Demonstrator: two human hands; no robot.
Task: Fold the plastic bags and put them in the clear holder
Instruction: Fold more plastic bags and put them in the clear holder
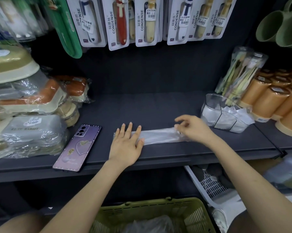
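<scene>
Dim shelf, soft even light, wide-angle bend
Soft light from above leaves the dark shelf [158,106] murky and the shadows faint; glare streaks the wrapped boxes [32,132] at near left, and the plastic bag [158,135] shines weakly. The edges bow outward, and the green cups [279,26] at far right and the near right corner are smeared with blur

Charcoal shelf [158,106] with pale plastic and spots of lilac, orange and green

The plastic bag [158,134] is milky and translucent. The clear holder [226,118] has dark divider lines. The phone [78,147] is lilac with pale heart motifs and a studded edge. The cups [266,101] are orange with cream bases, and the mugs [273,26] are sage green. The slotted basket [150,209] is olive. The toothbrush packs [120,22] are white with black lettering.
</scene>
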